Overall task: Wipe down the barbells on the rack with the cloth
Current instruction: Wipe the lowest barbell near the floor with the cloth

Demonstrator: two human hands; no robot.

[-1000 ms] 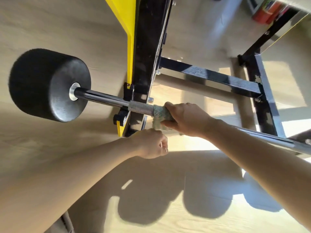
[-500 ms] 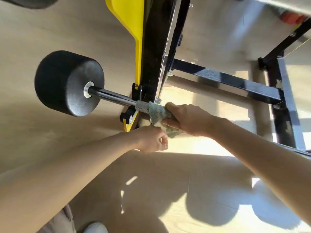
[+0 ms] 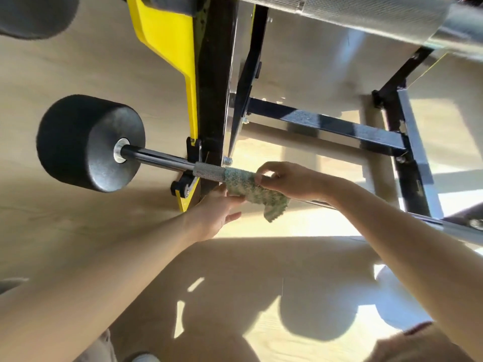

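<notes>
Fingers of right hand pinch cloth — draped on barbell.

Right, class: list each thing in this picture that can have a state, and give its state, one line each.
lower barbell, resting on the rack, cloth around its knurled part.
cloth, wrapped over the bar, one corner hanging.
right hand, pinches the cloth's upper edge.
left hand, touches the cloth from below; grip unclear.
upper barbell, untouched by either hand.
</notes>
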